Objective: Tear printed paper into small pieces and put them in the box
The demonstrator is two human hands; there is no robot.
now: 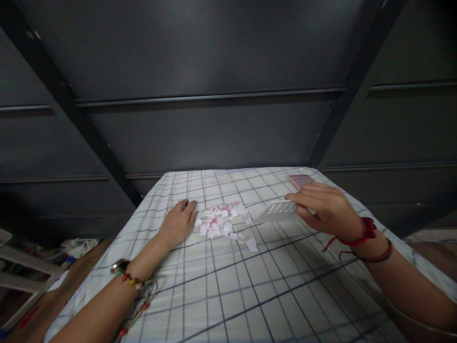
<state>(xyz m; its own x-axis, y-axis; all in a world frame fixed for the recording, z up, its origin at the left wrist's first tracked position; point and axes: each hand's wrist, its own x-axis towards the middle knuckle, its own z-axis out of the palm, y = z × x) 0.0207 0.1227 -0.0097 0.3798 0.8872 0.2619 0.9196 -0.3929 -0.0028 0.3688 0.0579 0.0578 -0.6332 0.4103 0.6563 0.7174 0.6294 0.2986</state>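
A loose pile of small white and pink paper scraps (221, 220) lies on the white checked tablecloth (228, 286). My left hand (178, 220) rests palm down on the cloth at the left edge of the pile, fingers loosely bent and somewhat apart. A small dark spot shows among its fingers; I cannot make out what it is. On the pile's right side, my right hand (324, 207) grips a flat white plastic scraper-like piece with slots (276, 212) between thumb and fingers. The piece is tilted, its lower edge close to the cloth.
Behind my right hand lies a pink phone (300, 181). A dark panelled wall (214, 138) stands against the table's far edge. At the lower left is a pale wooden chair or rack (28, 281) beside the table, with a crumpled cloth (79, 247) on the floor.
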